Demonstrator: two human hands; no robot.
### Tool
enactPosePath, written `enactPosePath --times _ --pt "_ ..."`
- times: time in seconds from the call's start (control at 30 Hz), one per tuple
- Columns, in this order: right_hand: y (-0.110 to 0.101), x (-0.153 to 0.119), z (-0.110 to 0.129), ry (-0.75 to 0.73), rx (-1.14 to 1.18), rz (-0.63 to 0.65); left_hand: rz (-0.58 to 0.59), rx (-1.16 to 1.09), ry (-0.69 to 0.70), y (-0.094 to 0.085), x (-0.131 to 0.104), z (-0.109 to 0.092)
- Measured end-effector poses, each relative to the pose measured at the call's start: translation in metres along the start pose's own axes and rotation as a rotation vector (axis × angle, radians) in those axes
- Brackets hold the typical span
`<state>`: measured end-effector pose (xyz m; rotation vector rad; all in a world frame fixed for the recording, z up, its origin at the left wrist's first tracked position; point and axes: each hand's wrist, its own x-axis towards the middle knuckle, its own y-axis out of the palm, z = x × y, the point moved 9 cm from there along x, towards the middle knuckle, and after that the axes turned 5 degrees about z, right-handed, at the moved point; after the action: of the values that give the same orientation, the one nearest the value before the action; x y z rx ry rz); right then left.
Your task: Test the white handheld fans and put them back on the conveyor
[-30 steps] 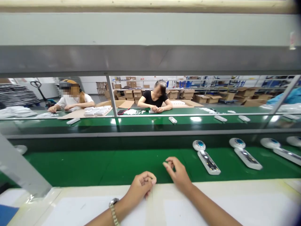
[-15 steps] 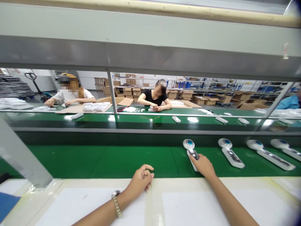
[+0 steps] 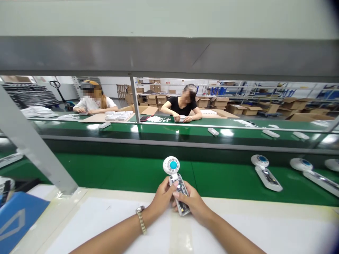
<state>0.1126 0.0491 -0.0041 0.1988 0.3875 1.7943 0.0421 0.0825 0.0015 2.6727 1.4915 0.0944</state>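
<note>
A white handheld device [image 3: 182, 199] with a round head, a blue centre and an open body showing its circuit board is held between both hands. My left hand [image 3: 162, 197] grips its left side, thumb on the board. From the right, my right hand [image 3: 196, 203] wraps the lower body, its thumb also across the board. The round head tilts up and away from me, over the green belt [image 3: 132, 176]. Fingers behind the body are partly hidden.
More such devices [image 3: 268, 178] lie on the belt to the right. A metal post [image 3: 39, 141] and a blue item [image 3: 21, 218] stand at left. White paper [image 3: 106, 225] covers the near table edge. Across the line, two co-workers [image 3: 182, 106] sit with white parts.
My right hand has brought the device from the belt leftward and nearer to me. My left hand, empty before, has closed on it too. The view has turned slightly right.
</note>
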Motion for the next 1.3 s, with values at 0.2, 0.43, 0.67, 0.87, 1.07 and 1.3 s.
enactPosePath --times 0.2,0.43,0.67,0.87,1.07,1.3 --pt "0.005 -0.002 -0.006 0.073 0.180 0.032 0.024 -0.051 -0.016 0.004 0.000 -0.001" --pt "0.003 -0.002 -0.008 0.039 0.091 0.066 0.039 -0.032 -0.018 0.002 0.001 0.001" --pt "0.002 -0.003 -0.007 0.041 0.037 0.061 0.025 -0.042 -0.028 0.002 -0.001 0.000" --pt "0.005 -0.006 -0.002 0.035 0.029 0.070 -0.002 -0.040 -0.026 0.001 -0.001 -0.002" --pt "0.003 -0.006 -0.005 0.021 0.050 0.050 -0.017 -0.025 -0.007 -0.003 0.001 0.000" --pt "0.003 -0.006 -0.006 0.024 0.065 0.057 -0.219 0.165 0.185 -0.023 -0.008 -0.021"
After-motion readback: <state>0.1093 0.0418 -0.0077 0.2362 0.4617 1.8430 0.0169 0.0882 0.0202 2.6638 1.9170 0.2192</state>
